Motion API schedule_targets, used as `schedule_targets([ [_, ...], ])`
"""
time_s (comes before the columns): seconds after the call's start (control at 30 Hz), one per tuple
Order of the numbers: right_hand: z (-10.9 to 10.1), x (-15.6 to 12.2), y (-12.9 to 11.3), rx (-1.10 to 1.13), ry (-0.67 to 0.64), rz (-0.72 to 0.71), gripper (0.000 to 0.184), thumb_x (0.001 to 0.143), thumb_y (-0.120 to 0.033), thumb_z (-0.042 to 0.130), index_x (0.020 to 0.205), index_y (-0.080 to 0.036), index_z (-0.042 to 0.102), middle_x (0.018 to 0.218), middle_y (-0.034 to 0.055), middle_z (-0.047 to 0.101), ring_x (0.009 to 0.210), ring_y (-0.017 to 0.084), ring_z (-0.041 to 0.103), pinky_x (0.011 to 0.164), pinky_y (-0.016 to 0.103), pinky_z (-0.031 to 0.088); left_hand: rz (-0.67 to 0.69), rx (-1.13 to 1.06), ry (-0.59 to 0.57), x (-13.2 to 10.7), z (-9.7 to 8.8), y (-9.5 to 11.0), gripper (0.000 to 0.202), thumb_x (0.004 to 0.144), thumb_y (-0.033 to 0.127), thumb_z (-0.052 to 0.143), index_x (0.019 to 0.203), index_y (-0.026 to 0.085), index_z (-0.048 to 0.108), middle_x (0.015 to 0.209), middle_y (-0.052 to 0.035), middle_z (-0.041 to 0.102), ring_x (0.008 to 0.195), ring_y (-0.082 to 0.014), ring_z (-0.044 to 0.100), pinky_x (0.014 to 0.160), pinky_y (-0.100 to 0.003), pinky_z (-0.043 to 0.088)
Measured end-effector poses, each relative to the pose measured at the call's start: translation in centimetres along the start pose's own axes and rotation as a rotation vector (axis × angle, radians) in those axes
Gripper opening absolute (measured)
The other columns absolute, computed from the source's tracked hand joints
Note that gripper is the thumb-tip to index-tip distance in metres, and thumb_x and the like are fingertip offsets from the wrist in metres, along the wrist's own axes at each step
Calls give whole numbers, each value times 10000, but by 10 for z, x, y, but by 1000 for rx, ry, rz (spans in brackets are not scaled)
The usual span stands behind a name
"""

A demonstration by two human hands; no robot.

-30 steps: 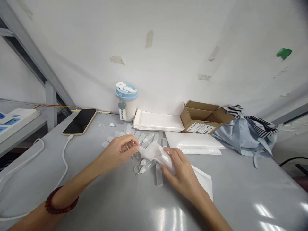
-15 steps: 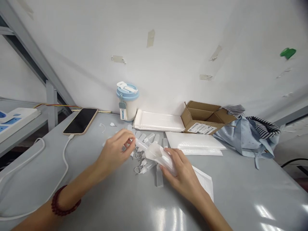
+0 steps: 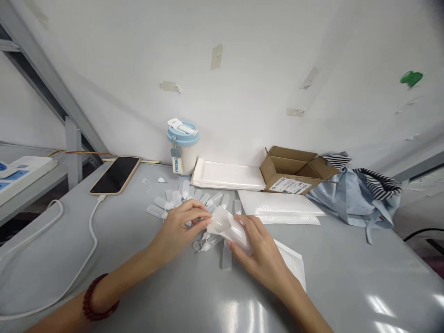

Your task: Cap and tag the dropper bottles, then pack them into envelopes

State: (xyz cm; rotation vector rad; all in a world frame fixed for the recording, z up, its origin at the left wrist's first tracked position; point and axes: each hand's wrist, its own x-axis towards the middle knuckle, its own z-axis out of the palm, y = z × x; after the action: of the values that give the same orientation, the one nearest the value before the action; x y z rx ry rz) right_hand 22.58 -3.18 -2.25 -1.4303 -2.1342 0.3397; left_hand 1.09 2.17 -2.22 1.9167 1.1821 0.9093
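My right hand (image 3: 255,247) is wrapped round a clear plastic bag (image 3: 236,233), its mouth turned to the left. At that mouth my left hand (image 3: 183,224) is closed, thumb and fingers pinching the end of a small translucent squeeze bottle. Most of that bottle is hidden by the fingers and the bag. Behind and under both hands lies a loose pile of similar bottles (image 3: 185,188), some with thin strap caps. A single bottle (image 3: 226,256) rests on the table just below the bag.
A white padded envelope (image 3: 293,263) lies beneath my right forearm. Further back are white packets (image 3: 232,175), more envelopes (image 3: 280,203), a lidded cup (image 3: 183,150), a cardboard box (image 3: 294,169) and a blue cloth bag (image 3: 357,196). A phone (image 3: 116,175) with a white cable lies left.
My left hand has moved right and slightly down, bringing the bottle into the mouth of the plastic bag. More of the pile shows behind it. My right hand has barely moved.
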Motion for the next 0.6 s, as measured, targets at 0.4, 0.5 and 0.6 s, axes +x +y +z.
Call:
schedule_targets([
  [0.4, -2, 7, 13, 75, -4, 388, 252, 930, -321, 386, 870, -177, 585, 771, 61, 661, 693, 215, 614, 598, 303, 451, -13, 53, -82, 2, 0, -6, 165, 822, 207, 529, 759, 186, 679, 807, -22, 679, 719, -154, 607, 666, -260, 485],
  [0.5, 1, 9, 14, 90, 10, 379, 220, 896, -272, 397, 734, -199, 528, 641, 25, 618, 583, 190, 576, 522, 275, 397, 36, 78, -77, -1, 4, -2, 177, 816, 190, 520, 744, 188, 682, 782, -18, 697, 693, -150, 610, 648, -255, 460],
  [0.6, 4, 8, 10, 108, 38, 342, 216, 883, -259, 385, 706, -211, 499, 593, 10, 592, 535, 178, 555, 495, 265, 378, 46, 37, -121, -8, 12, 6, 199, 808, 184, 502, 742, 185, 689, 746, -22, 703, 671, -156, 611, 636, -260, 456],
])
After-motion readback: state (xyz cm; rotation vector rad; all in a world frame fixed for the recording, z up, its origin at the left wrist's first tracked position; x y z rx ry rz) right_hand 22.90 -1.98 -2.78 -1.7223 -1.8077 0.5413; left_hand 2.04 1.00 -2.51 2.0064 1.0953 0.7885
